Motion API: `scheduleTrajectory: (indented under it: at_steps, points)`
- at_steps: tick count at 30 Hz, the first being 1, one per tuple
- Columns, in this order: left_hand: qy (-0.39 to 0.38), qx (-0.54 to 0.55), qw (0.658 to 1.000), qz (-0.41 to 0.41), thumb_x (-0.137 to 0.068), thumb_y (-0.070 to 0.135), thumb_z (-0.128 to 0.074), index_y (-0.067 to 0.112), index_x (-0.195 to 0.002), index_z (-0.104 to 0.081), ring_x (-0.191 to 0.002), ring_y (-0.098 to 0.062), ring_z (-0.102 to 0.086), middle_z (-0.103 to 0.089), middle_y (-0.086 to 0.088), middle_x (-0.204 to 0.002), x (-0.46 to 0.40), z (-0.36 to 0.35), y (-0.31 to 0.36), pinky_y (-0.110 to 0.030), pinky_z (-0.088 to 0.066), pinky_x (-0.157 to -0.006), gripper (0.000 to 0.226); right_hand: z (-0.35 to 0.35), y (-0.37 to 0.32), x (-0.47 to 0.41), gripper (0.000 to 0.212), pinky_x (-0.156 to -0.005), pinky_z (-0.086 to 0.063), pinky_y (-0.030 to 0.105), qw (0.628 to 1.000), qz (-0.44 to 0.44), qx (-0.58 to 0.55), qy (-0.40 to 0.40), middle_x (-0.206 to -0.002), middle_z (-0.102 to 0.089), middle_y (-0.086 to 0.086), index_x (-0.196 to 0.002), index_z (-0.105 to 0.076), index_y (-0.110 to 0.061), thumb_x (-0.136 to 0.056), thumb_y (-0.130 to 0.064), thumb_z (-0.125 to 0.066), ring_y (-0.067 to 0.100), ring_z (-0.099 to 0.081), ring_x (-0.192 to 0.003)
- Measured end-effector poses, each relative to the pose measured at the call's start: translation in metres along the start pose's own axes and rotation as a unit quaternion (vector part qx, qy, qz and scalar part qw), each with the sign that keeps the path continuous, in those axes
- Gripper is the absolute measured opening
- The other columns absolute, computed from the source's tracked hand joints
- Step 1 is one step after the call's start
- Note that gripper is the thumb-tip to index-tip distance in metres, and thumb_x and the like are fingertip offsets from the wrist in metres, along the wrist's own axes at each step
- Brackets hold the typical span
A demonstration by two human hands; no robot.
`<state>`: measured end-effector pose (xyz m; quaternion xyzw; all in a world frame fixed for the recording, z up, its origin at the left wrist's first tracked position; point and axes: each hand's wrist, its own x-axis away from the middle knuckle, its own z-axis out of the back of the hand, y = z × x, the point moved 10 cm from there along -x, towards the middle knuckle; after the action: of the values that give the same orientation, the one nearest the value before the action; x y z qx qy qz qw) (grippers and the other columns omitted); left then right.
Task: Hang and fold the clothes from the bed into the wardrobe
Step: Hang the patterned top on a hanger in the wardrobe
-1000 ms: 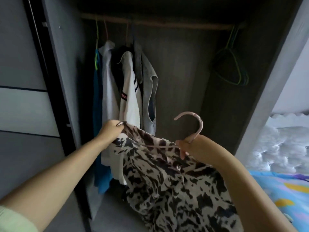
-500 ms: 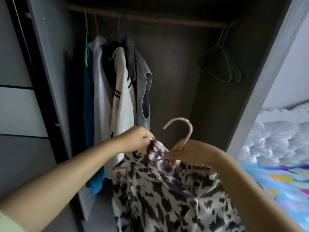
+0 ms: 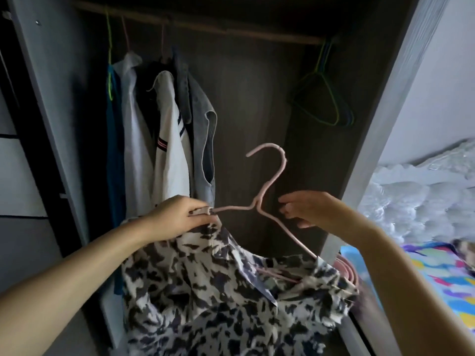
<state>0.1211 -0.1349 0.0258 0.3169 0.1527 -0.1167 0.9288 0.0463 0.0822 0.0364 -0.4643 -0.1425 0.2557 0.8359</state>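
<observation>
The patterned garment hung limp and light below the rail, half threaded on a thin pink hanger. The left hand pinched cloth and hanger arm together; the right hand hovered with fingers apart beside the neck, likely the best grip.

- Two bare forearms, uncovered from wrist to well up the arm.
- Left hand and right hand without gloves.
- No clear view of rings, watch or bracelets on either wrist.
- Nails short, unpainted as far as visible.
- Upper-arm clothing outside the view, so sleeves impossible to tell.
</observation>
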Motion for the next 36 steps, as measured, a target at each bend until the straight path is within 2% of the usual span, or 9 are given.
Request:
scheduleTrajectory:
  at_steps: [5,10,14,17,22,25,28,32,36]
  points:
    - [0.021,-0.019,0.999,0.032,-0.074,0.071,-0.054,0.023,-0.057,-0.055,-0.047,-0.006,-0.035,-0.038,0.012,-0.046,0.008,0.000,-0.026,-0.022,-0.021,-0.050,0.050,-0.008,0.095,0.000,0.046,-0.074,-0.039,0.025,0.879,-0.107,0.459,-0.074,-0.088,-0.058,0.006,-0.102,-0.066,-0.007,-0.098,-0.045,-0.040,0.018,-0.053,-0.083]
    - [0.026,-0.040,0.999,0.012,-0.057,0.095,-0.038,0.031,-0.071,-0.061,-0.048,-0.008,-0.035,-0.039,0.009,-0.049,0.007,-0.005,-0.024,-0.028,-0.023,-0.052,0.070,-0.026,0.126,0.014,0.021,-0.047,-0.044,0.015,0.911,-0.240,0.308,-0.136,-0.073,-0.056,0.000,-0.087,-0.060,-0.014,-0.098,-0.026,-0.046,0.011,-0.054,-0.061]
    - [0.044,-0.052,0.996,-0.057,-0.064,0.090,-0.037,0.051,-0.067,-0.056,-0.051,-0.004,-0.041,-0.048,0.018,-0.055,0.011,0.000,0.002,-0.022,-0.024,-0.050,0.043,-0.062,0.135,0.041,0.008,-0.065,-0.054,0.020,0.915,-0.260,0.128,-0.279,-0.080,-0.063,-0.003,-0.092,-0.065,-0.019,-0.093,-0.024,-0.059,0.013,-0.060,-0.077]
    - [0.041,-0.096,0.989,-0.102,-0.073,0.083,-0.038,0.040,-0.065,-0.056,-0.054,-0.004,-0.041,-0.048,0.016,-0.063,0.012,0.001,0.015,-0.022,-0.027,-0.051,0.048,-0.081,0.128,0.040,0.013,-0.077,-0.050,0.017,0.912,-0.200,0.191,-0.303,-0.087,-0.060,-0.009,-0.103,-0.061,-0.020,-0.091,-0.018,-0.062,0.012,-0.056,-0.090]
    - [-0.041,-0.221,0.972,-0.064,-0.083,0.071,-0.035,0.019,-0.078,-0.057,-0.052,-0.006,-0.045,-0.048,0.006,-0.058,0.013,-0.015,0.006,-0.022,-0.033,-0.052,0.057,-0.043,0.120,0.009,0.021,-0.056,-0.040,0.016,0.887,-0.133,0.425,-0.124,-0.082,-0.052,0.000,-0.110,-0.060,-0.006,-0.094,-0.016,-0.050,0.015,-0.052,-0.075]
    - [-0.129,-0.409,0.903,0.016,-0.099,0.048,-0.032,0.016,-0.101,-0.046,-0.066,-0.023,-0.052,-0.040,0.005,-0.062,0.012,-0.041,-0.009,-0.033,-0.038,-0.060,0.035,-0.016,0.103,0.003,0.028,-0.069,-0.041,0.027,0.877,-0.100,0.470,0.003,-0.093,-0.050,0.009,-0.121,-0.050,-0.005,-0.095,-0.013,-0.046,0.022,-0.049,-0.079]
    - [-0.095,-0.461,0.882,0.031,-0.103,0.041,-0.027,0.016,-0.105,-0.042,-0.069,-0.028,-0.052,-0.033,0.004,-0.062,0.002,-0.047,-0.008,-0.032,-0.034,-0.060,0.029,-0.014,0.103,0.003,0.028,-0.073,-0.039,0.028,0.880,-0.099,0.463,0.036,-0.108,-0.056,0.016,-0.124,-0.045,-0.005,-0.096,-0.011,-0.041,0.028,-0.057,-0.091]
    - [-0.022,-0.434,0.900,0.036,-0.102,0.040,-0.030,0.015,-0.095,-0.042,-0.065,-0.028,-0.053,-0.037,0.001,-0.061,-0.007,-0.046,0.004,-0.033,-0.038,-0.056,0.029,-0.026,0.096,0.003,0.038,-0.069,-0.042,0.030,0.890,-0.083,0.446,0.041,-0.114,-0.059,0.016,-0.128,-0.041,-0.005,-0.093,-0.016,-0.048,0.034,-0.060,-0.102]
    - [0.078,-0.291,0.953,-0.017,-0.098,0.043,-0.042,0.014,-0.082,-0.044,-0.048,-0.021,-0.041,-0.036,0.004,-0.051,-0.002,-0.035,0.021,-0.033,-0.027,-0.047,0.034,-0.061,0.061,0.020,0.021,-0.072,-0.049,0.027,0.971,0.037,0.233,0.042,-0.090,-0.059,-0.002,-0.109,-0.046,-0.013,-0.092,-0.020,-0.055,0.016,-0.060,-0.079]
